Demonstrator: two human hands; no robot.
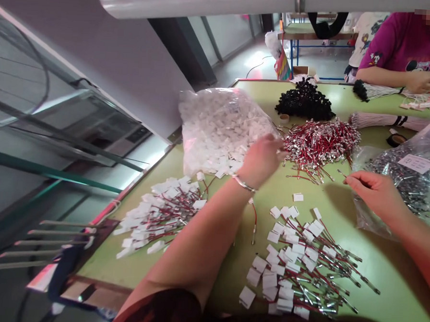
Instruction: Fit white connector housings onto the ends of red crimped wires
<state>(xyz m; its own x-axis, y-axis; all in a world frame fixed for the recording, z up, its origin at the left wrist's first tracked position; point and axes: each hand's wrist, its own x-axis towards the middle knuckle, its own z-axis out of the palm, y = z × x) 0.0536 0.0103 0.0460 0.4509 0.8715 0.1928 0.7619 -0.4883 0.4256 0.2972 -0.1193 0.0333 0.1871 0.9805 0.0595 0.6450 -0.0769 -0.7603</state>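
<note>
My left hand (261,158) reaches forward over the green table (185,169), its fingers closed at the near edge of a pile of loose red wires with metal ends (320,142), right beside a clear bag of white plastic connectors (218,127). What it grips is hidden by the hand. My right hand (374,191) hovers to the right, thumb and fingers pinched on a thin metal-tipped wire (341,173). Below both hands lies a fanned bunch of finished red wires with white connectors (296,261). A second such bunch (158,215) lies at the left.
A heap of black parts (304,103) sits at the back. A clear bag of grey metal parts (401,175) lies at the right. Another person in a magenta shirt (404,46) works at the far right corner with bundled white wires (379,120). A metal rack (41,243) stands off the table's left edge.
</note>
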